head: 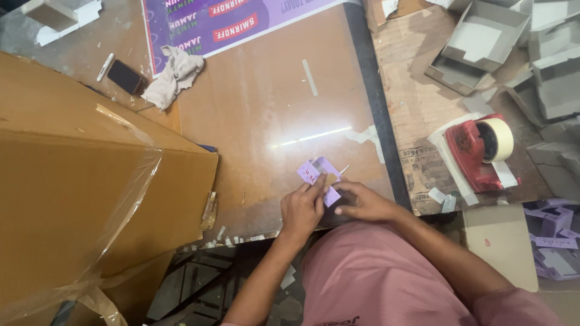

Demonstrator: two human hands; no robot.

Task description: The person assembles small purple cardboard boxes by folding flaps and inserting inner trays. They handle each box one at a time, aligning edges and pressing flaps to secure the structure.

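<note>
Both the left hand (301,208) and right hand (362,202) pinched a small purple card box (319,175). It sat on the tabletop (272,108), well left of the red tape dispenser (477,151).

Big brown carton (90,175) at left; purple poster (223,21) lies at table's top edge.

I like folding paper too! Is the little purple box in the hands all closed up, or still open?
Still open. The little purple box has flaps sticking out unfolded, pinched between the left hand and right hand.
</note>
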